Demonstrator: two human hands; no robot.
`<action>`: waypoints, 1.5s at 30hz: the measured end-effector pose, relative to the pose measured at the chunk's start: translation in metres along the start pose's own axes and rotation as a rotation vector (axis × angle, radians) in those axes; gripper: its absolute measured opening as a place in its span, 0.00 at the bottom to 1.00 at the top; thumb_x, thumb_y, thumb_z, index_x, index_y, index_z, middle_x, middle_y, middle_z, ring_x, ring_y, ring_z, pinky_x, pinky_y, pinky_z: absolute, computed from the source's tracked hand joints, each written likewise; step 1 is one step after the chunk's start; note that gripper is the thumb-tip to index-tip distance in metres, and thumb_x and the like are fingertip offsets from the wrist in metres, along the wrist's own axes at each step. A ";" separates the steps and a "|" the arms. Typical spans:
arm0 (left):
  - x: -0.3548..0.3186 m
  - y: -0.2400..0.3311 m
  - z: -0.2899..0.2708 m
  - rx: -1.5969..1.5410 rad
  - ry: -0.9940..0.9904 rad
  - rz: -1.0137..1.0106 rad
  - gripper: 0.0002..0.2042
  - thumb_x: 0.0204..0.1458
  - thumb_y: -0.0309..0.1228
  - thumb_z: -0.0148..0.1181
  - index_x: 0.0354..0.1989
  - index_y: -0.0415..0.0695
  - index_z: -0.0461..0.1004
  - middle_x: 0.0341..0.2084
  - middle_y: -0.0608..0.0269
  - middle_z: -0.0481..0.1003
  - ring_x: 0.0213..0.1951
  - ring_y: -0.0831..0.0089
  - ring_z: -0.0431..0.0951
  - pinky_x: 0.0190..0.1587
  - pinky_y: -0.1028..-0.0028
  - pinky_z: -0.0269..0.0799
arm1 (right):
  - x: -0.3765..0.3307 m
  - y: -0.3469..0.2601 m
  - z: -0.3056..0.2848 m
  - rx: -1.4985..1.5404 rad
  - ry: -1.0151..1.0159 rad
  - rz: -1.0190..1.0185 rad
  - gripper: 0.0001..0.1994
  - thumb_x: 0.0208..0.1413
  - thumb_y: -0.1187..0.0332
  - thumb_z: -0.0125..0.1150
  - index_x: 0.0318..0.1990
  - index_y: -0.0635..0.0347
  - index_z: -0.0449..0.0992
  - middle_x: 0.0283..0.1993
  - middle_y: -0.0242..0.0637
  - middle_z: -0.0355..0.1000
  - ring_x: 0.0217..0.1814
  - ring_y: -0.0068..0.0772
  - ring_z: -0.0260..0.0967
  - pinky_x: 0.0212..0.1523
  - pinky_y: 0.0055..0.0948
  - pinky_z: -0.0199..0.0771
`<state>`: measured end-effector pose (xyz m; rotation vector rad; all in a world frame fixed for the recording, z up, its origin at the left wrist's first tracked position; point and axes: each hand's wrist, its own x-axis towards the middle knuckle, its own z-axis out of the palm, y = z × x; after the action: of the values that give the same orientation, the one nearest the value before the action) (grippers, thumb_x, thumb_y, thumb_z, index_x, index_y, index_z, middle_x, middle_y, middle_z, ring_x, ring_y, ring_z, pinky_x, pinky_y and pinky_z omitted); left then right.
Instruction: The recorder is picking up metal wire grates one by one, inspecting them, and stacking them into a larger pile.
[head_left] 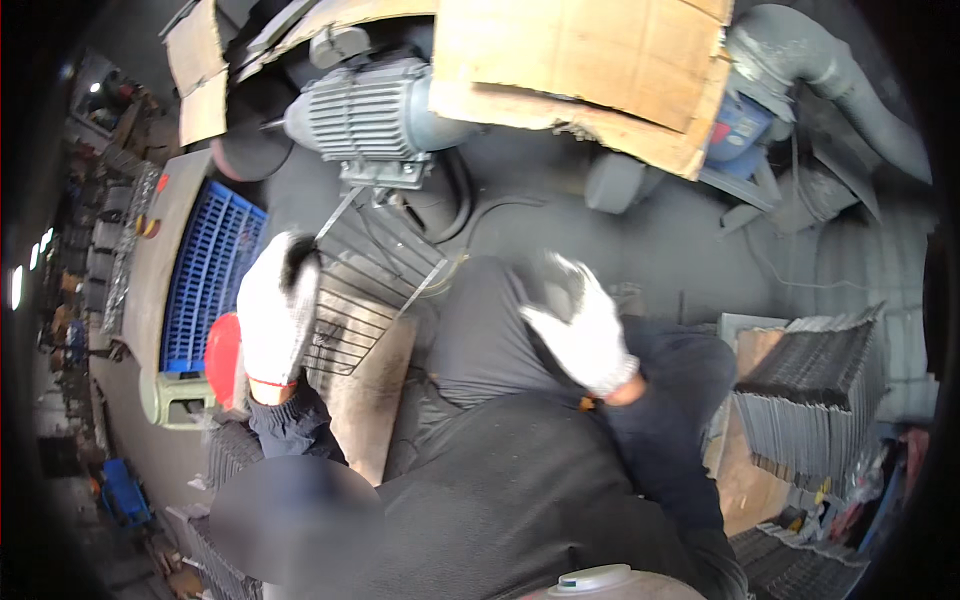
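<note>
My left hand (275,315), in a white knit glove with a dark palm, is raised at the left. Its fingers curl inward beside a black wire rack (350,315) with pale metal strips; whatever they may hold is hidden. A red rounded thing (222,358) shows just behind that hand. My right hand (580,335), gloved alike, hovers over my lap near my right knee. The thumb stands apart from the blurred fingers, and nothing shows in that hand.
A grey electric motor (360,110) with a wheel stands ahead, by cardboard sheets (590,70). A blue slatted crate (212,280) is at left. Stacks of thin grey plates (810,410) are at right. A thick duct (820,70) bends down at far right. A board (375,410) lies below the rack.
</note>
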<state>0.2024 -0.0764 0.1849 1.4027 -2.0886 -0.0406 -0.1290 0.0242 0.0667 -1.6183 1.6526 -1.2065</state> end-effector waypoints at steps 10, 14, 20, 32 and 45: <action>0.017 0.113 0.089 -0.332 -0.235 0.397 0.10 0.54 0.21 0.69 0.45 0.40 0.82 0.35 0.50 0.82 0.38 0.50 0.84 0.42 0.63 0.80 | 0.029 0.019 -0.014 0.772 -0.077 0.233 0.13 0.63 0.84 0.66 0.52 0.61 0.77 0.50 0.30 0.77 0.55 0.21 0.73 0.58 0.25 0.77; 0.018 0.114 0.121 -0.359 -0.153 0.332 0.20 0.51 0.25 0.75 0.54 0.40 0.81 0.44 0.52 0.83 0.49 0.53 0.84 0.53 0.61 0.78 | 0.016 0.069 -0.015 0.878 0.007 0.304 0.14 0.63 0.85 0.65 0.52 0.60 0.77 0.51 0.29 0.76 0.58 0.22 0.73 0.59 0.25 0.78; -0.008 0.055 0.216 -0.961 -0.241 -0.523 0.33 0.57 0.29 0.76 0.69 0.33 0.66 0.55 0.53 0.79 0.57 0.66 0.79 0.62 0.67 0.75 | 0.013 0.128 -0.047 0.812 0.296 0.474 0.08 0.67 0.79 0.66 0.50 0.58 0.79 0.46 0.29 0.80 0.45 0.22 0.78 0.46 0.26 0.82; -0.014 0.142 0.351 -1.421 -0.576 -0.562 0.10 0.65 0.26 0.67 0.49 0.36 0.73 0.39 0.62 0.81 0.40 0.78 0.79 0.46 0.74 0.78 | -0.012 0.175 -0.113 0.649 0.570 0.506 0.07 0.68 0.76 0.66 0.50 0.59 0.80 0.42 0.27 0.79 0.40 0.19 0.75 0.43 0.24 0.78; 0.003 0.049 0.349 -1.110 -0.622 -0.610 0.12 0.67 0.29 0.65 0.51 0.36 0.73 0.39 0.60 0.81 0.37 0.71 0.81 0.44 0.69 0.79 | 0.043 0.188 -0.036 0.549 0.387 0.548 0.10 0.68 0.77 0.66 0.54 0.60 0.80 0.48 0.28 0.80 0.46 0.21 0.75 0.52 0.25 0.76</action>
<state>-0.0141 -0.1626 -0.0792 1.2474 -1.4321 -1.7538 -0.2598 -0.0309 -0.0693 -0.5741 1.6282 -1.5410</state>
